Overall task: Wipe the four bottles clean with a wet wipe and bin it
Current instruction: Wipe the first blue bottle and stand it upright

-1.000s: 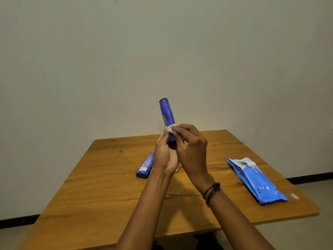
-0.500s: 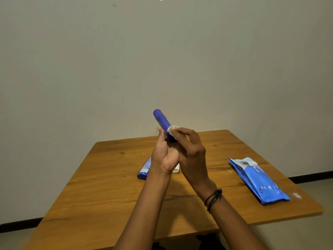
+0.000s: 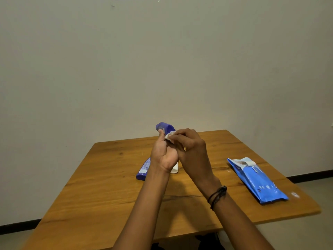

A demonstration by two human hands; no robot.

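The wiping step was in hand. The left hand (image 3: 164, 156) was raised above the desk (image 3: 108, 195), its fingers curled round the lower part of a blue bottle (image 3: 164, 127), whose upper end tilted away towards the wall (image 3: 162, 60). The right hand (image 3: 192, 150) was pressed close against the left, its fingers (image 3: 182, 134) pinching a small white wet wipe (image 3: 170, 136) against the side of the bottle, just below the exposed end. Most of the bottle was hidden behind the two hands.

A second blue bottle (image 3: 143, 170) lay on its side on the desk beyond the left wrist, and a white object (image 3: 175, 168), mostly covered by the hand, lay just beside it; whether it was another bottle could not be told. Only these were in view, so how many of the four were already clean could not be judged. The next move probably called for turning the bottle in the left grip so the wipe reached its hidden faces, then setting it down and taking up another. No bin showed anywhere.

The desk was warm brown wood with a dark crack across the grain. A blue pack of wipes (image 3: 257, 181) lay well apart on the right, its flap lifted. Behind stood a plain pale wall with a dark skirting board (image 3: 18, 228) at the floor. A black wristband (image 3: 217, 195) circled the right wrist.
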